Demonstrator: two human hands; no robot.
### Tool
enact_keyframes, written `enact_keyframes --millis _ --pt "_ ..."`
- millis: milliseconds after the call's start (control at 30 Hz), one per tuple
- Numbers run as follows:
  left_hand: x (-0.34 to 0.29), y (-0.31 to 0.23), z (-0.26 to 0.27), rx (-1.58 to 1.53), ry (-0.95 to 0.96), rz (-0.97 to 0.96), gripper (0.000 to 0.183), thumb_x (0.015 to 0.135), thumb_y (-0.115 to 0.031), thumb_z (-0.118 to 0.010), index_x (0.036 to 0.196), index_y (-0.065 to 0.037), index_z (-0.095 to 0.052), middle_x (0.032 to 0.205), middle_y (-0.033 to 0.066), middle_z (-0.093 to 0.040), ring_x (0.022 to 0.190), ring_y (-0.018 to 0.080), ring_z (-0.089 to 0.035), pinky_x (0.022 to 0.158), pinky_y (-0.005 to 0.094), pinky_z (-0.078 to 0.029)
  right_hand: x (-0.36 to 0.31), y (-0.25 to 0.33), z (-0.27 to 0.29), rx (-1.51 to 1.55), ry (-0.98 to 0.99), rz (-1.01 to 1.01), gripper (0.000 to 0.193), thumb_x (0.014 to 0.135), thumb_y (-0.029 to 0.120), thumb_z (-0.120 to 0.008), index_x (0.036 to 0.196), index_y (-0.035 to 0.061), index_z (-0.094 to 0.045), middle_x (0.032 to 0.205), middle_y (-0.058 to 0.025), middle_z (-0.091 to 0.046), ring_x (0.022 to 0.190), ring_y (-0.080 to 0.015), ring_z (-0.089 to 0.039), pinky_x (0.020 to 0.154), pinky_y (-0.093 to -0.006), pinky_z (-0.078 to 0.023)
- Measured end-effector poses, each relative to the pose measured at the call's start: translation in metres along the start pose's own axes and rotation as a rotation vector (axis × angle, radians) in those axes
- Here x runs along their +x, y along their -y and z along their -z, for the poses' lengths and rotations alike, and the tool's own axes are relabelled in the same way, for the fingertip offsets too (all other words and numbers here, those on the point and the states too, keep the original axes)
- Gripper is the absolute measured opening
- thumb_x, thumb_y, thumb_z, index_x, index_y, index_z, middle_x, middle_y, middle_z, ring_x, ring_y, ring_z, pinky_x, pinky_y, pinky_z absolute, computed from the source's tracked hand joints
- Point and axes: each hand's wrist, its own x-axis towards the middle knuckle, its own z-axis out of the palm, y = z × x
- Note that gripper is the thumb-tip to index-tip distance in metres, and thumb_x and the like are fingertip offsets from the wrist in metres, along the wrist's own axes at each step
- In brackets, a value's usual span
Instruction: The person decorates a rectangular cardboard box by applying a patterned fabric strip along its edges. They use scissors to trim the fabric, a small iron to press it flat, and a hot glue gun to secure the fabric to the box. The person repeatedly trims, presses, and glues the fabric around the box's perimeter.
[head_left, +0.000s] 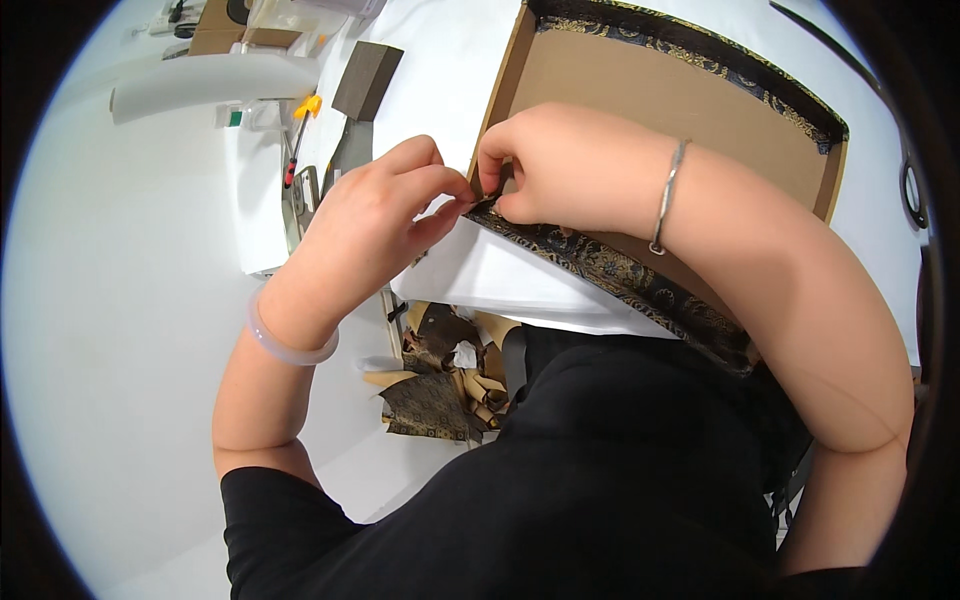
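A large shallow box tray (pixel 600 85) of brown board lies on the white table. Black and gold patterned covering (pixel 610 265) wraps its near wall and far wall, while the left and right walls show plain brown. Both hands meet at the tray's near left corner. My left hand (pixel 395 195) pinches the edge of the covering at that corner from outside, thumb and forefinger together. From inside the corner, my right hand (pixel 530 165) pinches the same covering, its fingers curled over the wall. The exact fold between the fingertips is mostly hidden.
Left of the tray stand a dark grey block (pixel 368 80) and a screwdriver (pixel 292 160) with a red and black handle. A white roll (pixel 215 85) lies farther left. Below the table edge is a heap of patterned and tan scraps (pixel 440 400). Scissors handles (pixel 912 190) show at the right.
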Motion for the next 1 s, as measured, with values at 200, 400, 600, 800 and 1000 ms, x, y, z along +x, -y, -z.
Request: enact_keyframes --millis 200,400,600,800,1000 --pt "-0.003 0.002 -0.003 -0.043 0.003 0.04 0.019 0.089 -0.008 -0.087 0.104 -0.009 -0.074 0.095 0.0065 -0.064 0.077 0.0274 -0.069 0.069 0.039 -0.059 -0.002 -0.005 -0.007 -0.097 -0.122 0.076 0.014 0.09 0.012 -0.079 0.102 0.0044 -0.079 0.085 -0.0108 -0.076 0.079 -0.0279 -0.073 0.073 -0.0401 -0.058" --pt "0.0 -0.008 -0.001 -0.105 -0.015 0.11 0.018 0.092 -0.008 -0.087 0.106 -0.009 -0.077 0.09 0.0046 -0.061 0.074 0.02 -0.061 0.065 0.0363 -0.053 -0.002 -0.001 -0.006 -0.062 -0.12 0.016 0.012 0.09 0.014 -0.079 0.096 0.0038 -0.079 0.083 -0.0106 -0.074 0.077 -0.0272 -0.073 0.072 -0.04 -0.058" --pt "0.006 -0.008 -0.006 -0.013 -0.016 0.062 0.013 0.093 -0.005 -0.087 0.103 -0.007 -0.079 0.085 0.0056 -0.06 0.07 0.0175 -0.059 0.063 0.0354 -0.05 -0.003 0.004 -0.002 -0.001 -0.076 -0.032 0.011 0.092 0.012 -0.079 0.099 0.003 -0.079 0.083 -0.0072 -0.074 0.071 -0.0205 -0.073 0.064 -0.0355 -0.059" --pt "0.003 -0.007 -0.001 -0.141 0.022 0.158 0.01 0.093 -0.007 -0.086 0.101 -0.007 -0.081 0.087 0.0067 -0.063 0.068 0.0204 -0.061 0.064 0.0357 -0.052 -0.004 -0.002 -0.003 -0.011 -0.081 0.009 0.014 0.091 0.013 -0.08 0.101 0.0037 -0.082 0.084 -0.0084 -0.076 0.073 -0.022 -0.074 0.067 -0.0366 -0.06" --pt "-0.006 0.002 -0.009 -0.232 -0.009 0.216 0.011 0.094 -0.007 -0.086 0.104 -0.009 -0.083 0.085 0.005 -0.057 0.067 0.0173 -0.055 0.064 0.0337 -0.049 -0.002 0.0 -0.006 -0.101 -0.107 0.0 0.013 0.091 0.015 -0.079 0.098 0.0046 -0.083 0.087 -0.0134 -0.079 0.079 -0.029 -0.076 0.076 -0.0408 -0.061"
